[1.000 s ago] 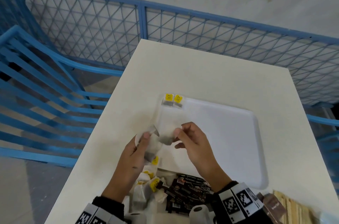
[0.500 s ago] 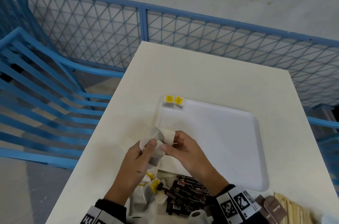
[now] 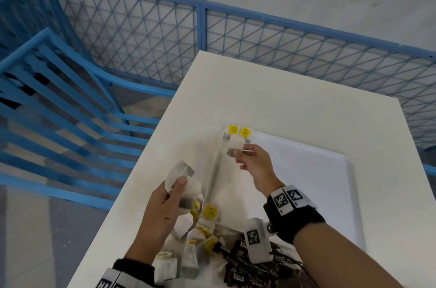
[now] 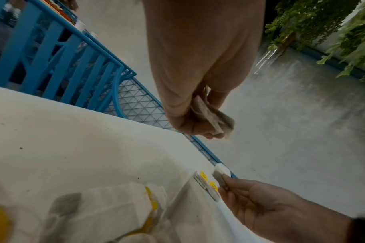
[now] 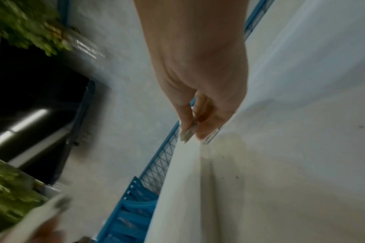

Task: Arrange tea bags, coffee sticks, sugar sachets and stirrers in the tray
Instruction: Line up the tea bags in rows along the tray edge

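Observation:
The white tray [image 3: 306, 181] lies on the right half of the white table [image 3: 271, 89]. Two tea bags with yellow tags [image 3: 238, 131] lie side by side in its far left corner. My right hand [image 3: 240, 151] pinches one tea bag [image 3: 234, 145] just in front of them, low over that corner; the right wrist view shows the same pinch on the tea bag [image 5: 187, 134]. Left of the tray, my left hand [image 3: 177, 184] grips a few more tea bags [image 3: 182, 169] above the table; the left wrist view shows these tea bags [image 4: 214, 118] bunched in the fingers.
A loose pile of tea bags [image 3: 203, 228] and dark coffee sticks [image 3: 236, 261] lies at the table's near edge, under my arms. A blue chair [image 3: 59, 103] stands off the table's left edge. A blue mesh fence [image 3: 259, 35] runs behind the table.
My hands have come apart. The right hand carried one tea bag forward to the tray's far left corner. The left hand drew back left, still holding the other tea bags.

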The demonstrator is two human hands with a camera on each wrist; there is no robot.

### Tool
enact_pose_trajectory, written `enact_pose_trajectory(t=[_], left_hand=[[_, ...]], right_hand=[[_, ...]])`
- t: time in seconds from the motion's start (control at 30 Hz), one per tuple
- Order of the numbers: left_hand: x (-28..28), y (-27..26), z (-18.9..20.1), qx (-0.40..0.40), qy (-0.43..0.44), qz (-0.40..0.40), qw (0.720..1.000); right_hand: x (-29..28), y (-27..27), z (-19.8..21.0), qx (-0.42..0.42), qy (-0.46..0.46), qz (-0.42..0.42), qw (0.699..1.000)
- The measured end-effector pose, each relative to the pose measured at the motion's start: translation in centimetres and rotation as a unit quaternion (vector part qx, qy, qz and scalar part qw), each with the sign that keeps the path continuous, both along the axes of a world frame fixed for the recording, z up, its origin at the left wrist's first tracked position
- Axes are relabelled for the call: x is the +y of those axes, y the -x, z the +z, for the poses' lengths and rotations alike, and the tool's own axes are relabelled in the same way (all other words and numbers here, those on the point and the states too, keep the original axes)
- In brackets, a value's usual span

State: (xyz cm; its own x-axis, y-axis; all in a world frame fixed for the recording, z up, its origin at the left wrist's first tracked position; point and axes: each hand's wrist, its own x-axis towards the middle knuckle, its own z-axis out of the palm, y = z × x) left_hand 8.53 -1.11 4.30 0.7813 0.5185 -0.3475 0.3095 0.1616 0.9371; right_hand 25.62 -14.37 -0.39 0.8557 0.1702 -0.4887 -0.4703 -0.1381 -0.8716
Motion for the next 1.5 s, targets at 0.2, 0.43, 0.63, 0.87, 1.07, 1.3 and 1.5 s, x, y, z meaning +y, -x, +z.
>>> enact_pose_trajectory(t=[0.2,0.43,0.63,0.87,1.07,1.3,1.5], left_hand=[[0.5,0.0,-0.5,0.020,0.012,0.014,1.000],[0.6,-0.3,-1.0,0.032,0.012,0.002,0.999],[0.2,-0.7,-0.6,0.024,0.018,-0.005,1.000],[-0.2,-0.8,-0.3,0.020,0.023,-0.014,0.999],[-0.6,-1.0,-0.1,0.021,0.024,-0.022,0.999],[-1.5,-1.3,0.4,0.018,-0.003,-0.065,0.998],[-1.4,-0.8,-0.3,0.061,-0.027,-0.096,0.993]], right_hand=[[1.4,-2.5,-2.7,-0.045,0.097,-0.018,0.994],[2.2,-3.3,-3.9,-0.065,0.121,-0.017,0.990],[2.8,-3.5,-4.8,-0.070,0.143,-0.030,0.987],[2.3,-2.5,-3.4,-0.127,0.194,0.022,0.973],[1.6,1.3,0.7,-0.089,0.132,0.209,0.965],[0.5,5.1,4.3,-0.026,-0.015,0.310,0.950],[-0.4,5.8,5.0,-0.079,-0.075,0.210,0.972]])
